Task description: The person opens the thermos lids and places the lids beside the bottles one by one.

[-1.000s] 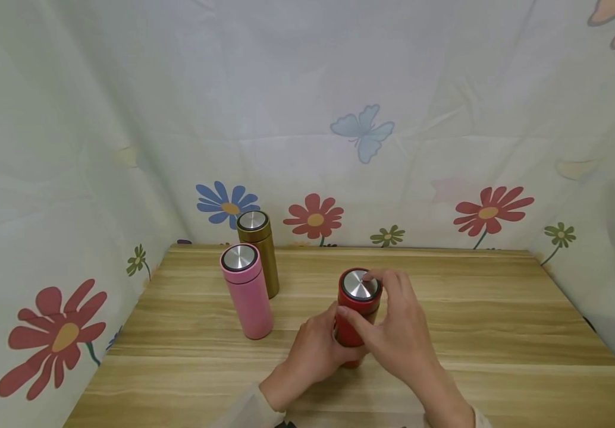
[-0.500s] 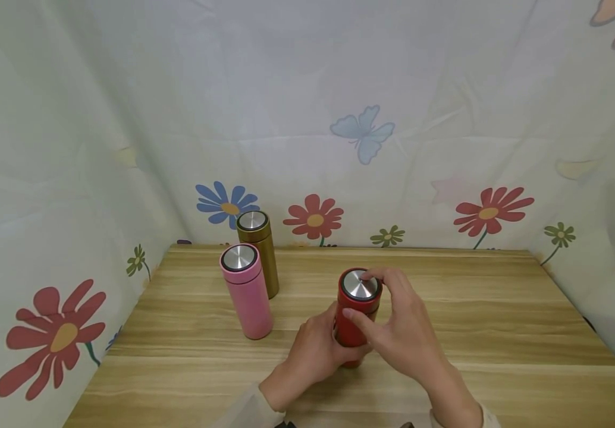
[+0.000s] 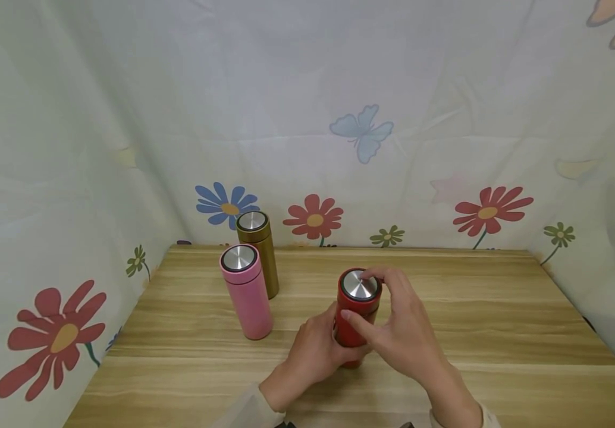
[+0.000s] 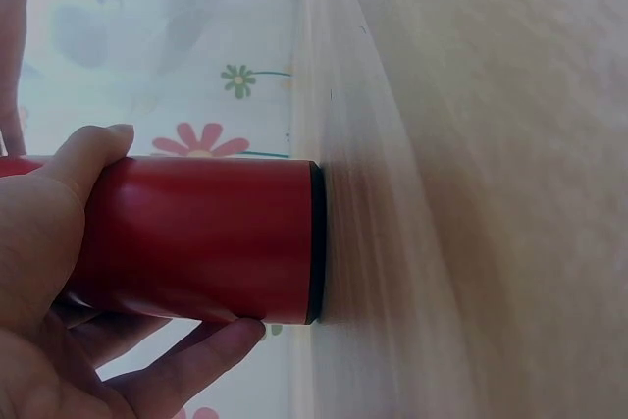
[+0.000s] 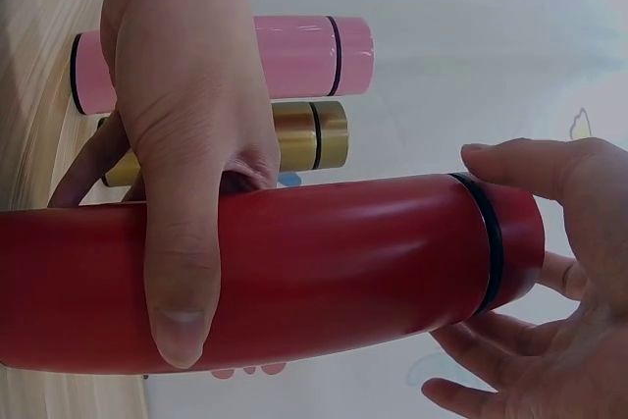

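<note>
Red bottle (image 3: 349,334) stands upright at the near middle of the wooden table (image 3: 500,309); in the left wrist view its black base (image 4: 317,242) appears to rest on the wood. Left hand (image 3: 315,348) is clamped on the lower body, thumb across the near side, other fingers wrapped behind. Right hand (image 3: 406,333) is at the top: index finger bent over onto the silver face of the lid (image 3: 358,289), thumb on the near side about level with the seam. In the right wrist view its remaining fingers are spread apart from one another below the lid; contact of each one cannot be told. Pink bottle (image 3: 248,303) and gold bottle (image 3: 268,261) stand upright to the left, well apart from the red one, gold behind pink, both lidded and untouched. Progress, as judged: bottle steadied, both hands placed, lid seated in line with the body, a dark band (image 5: 481,242) showing at the seam. Whether the lid is tight or partly turned cannot be read from these views. Left to do, as judged: the handling at the lid is unfinished while the right fingers bear on it, and neither hand is yet off the bottle.
</note>
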`<state>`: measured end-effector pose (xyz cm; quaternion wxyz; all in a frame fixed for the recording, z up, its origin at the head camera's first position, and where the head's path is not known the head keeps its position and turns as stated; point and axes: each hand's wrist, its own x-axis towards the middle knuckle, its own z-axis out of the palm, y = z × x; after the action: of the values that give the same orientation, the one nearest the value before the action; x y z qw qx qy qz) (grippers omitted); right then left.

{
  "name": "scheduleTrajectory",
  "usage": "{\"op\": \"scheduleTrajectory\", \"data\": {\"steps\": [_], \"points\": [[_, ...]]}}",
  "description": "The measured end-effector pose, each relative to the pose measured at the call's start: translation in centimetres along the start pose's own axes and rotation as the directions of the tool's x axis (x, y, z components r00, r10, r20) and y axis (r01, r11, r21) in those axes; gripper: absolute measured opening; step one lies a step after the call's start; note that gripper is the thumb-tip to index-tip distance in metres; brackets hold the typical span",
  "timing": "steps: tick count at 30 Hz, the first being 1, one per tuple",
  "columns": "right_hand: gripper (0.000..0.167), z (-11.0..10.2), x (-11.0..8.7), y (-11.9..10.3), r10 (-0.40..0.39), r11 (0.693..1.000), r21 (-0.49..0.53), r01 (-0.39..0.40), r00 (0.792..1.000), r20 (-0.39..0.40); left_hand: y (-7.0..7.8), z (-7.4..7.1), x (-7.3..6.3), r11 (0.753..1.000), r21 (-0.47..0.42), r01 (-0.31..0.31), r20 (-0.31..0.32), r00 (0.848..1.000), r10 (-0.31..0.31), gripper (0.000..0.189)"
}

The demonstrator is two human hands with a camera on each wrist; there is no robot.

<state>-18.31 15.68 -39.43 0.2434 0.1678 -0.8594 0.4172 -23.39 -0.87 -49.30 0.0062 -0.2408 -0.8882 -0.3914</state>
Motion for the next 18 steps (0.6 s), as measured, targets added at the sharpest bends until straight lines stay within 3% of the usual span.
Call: {"op": "scheduleTrajectory", "data": {"steps": [6,18], "points": [[0.071,-0.1,-0.1,-0.3,0.004,0.999,-0.041,-0.006,0.999,-0.036,0.0,0.1,0.0,1.0,-0.01,0.02,0.006,1.0,-0.02,0.075],[0.067,0.1,-0.3,-1.2,-0.013,0.981,-0.193,-0.031,0.975,-0.223,0.1,0.1,0.0,0.999,-0.002,0.044,0.01,0.999,-0.044,0.073]]}}
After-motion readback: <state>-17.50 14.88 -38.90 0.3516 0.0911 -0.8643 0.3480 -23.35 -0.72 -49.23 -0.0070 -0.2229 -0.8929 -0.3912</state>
